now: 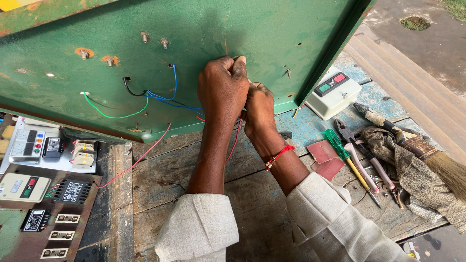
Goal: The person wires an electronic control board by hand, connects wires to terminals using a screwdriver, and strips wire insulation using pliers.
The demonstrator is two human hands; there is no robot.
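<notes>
Pinching together at the green metal panel (194,29) directly ahead, the left hand (222,90) and right hand (259,109) appear clamped on thin red wire (145,153), probably light and limp, best gripped near its end, the stiff panel steadying it.

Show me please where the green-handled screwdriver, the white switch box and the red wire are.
green-handled screwdriver (336,142): head view, on its green handle.
white switch box (335,99): head view, on its white front face.
red wire (141,159): head view, mid-length, over the wooden bench.
</notes>
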